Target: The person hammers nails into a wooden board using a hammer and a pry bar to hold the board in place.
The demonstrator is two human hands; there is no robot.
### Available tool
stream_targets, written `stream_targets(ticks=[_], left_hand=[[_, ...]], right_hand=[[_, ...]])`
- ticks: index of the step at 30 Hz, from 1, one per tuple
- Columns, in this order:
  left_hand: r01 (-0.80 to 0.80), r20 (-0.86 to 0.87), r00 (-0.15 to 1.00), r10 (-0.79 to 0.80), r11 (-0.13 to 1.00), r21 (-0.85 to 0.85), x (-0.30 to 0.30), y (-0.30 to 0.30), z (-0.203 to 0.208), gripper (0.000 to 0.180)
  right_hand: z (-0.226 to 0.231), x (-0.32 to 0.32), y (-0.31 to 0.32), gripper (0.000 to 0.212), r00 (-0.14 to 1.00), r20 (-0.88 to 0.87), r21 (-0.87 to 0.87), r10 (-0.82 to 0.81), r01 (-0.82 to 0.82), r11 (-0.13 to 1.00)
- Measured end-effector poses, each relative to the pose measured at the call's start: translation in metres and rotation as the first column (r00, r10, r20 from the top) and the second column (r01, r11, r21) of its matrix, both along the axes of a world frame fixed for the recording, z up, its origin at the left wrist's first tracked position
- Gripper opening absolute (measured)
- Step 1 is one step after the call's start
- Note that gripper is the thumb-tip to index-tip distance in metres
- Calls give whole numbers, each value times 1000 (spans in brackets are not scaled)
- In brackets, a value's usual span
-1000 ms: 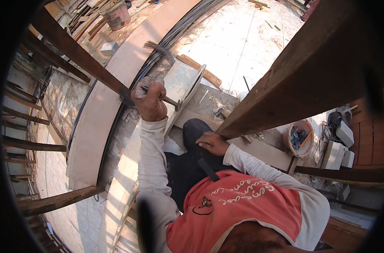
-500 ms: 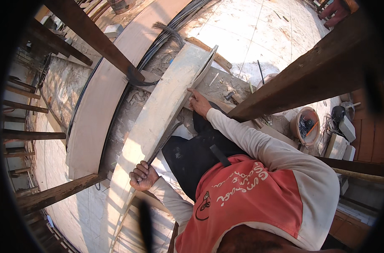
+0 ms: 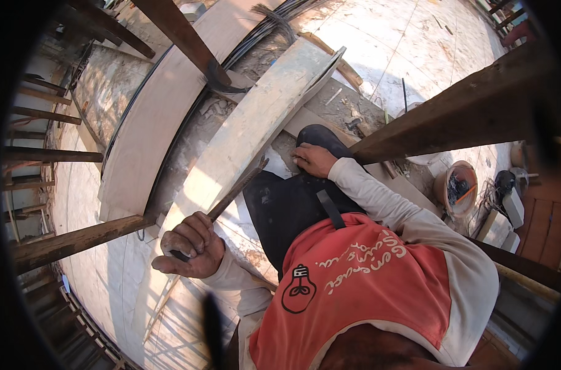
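My left hand (image 3: 191, 245) is closed round a dark metal pry bar (image 3: 234, 196), raised over the near end of a long pale wooden board (image 3: 237, 135). The bar slants up and right, its claw-like tip (image 3: 264, 164) close to the board's right edge. Whether the tip touches the board I cannot tell. My right hand (image 3: 316, 161) lies on my dark-trousered knee, just right of the board, with its fingers loosely bent and nothing seen in them. The far end of the board shows a split or layered edge.
Beyond the board lie a wide curved plywood strip (image 3: 160, 120) and a bundle of thin rods (image 3: 256, 37). Dark timber posts rise at the left (image 3: 77, 243) and right (image 3: 453, 105). A bucket (image 3: 442, 191) stands at the right, near a hammer (image 3: 353, 124) on debris.
My left hand has come up and back with the pry bar, whose tip shows more plainly. My right hand has drawn off the board's edge onto my knee. The view has shifted slightly.
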State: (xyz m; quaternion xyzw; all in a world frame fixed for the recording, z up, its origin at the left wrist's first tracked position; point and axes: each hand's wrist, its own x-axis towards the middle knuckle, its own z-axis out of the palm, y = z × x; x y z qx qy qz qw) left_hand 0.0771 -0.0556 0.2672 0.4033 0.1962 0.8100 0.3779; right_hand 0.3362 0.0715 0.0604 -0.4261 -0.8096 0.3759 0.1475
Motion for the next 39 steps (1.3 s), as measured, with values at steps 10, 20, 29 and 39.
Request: stream_targets(ticks=[10,20,29,39], left_hand=[[-55,-290,947,-141,816,-575,66,92,13,51],[-166,-250,968,28,819,-549,70,109,61,54],[-217,-330,942,63,863,-456,97,161,56,62],[-195,-467,881,-74,842,-502,126,211,32,60]], right_hand=[[-9,7,5,31,993,-77,-3,93,-94,996],[-13,11,9,32,987,-129,-34,95,-100,994],[-9,14,9,31,984,-167,-77,56,-69,995],[-10,15,9,31,981,-189,-80,46,-62,995]])
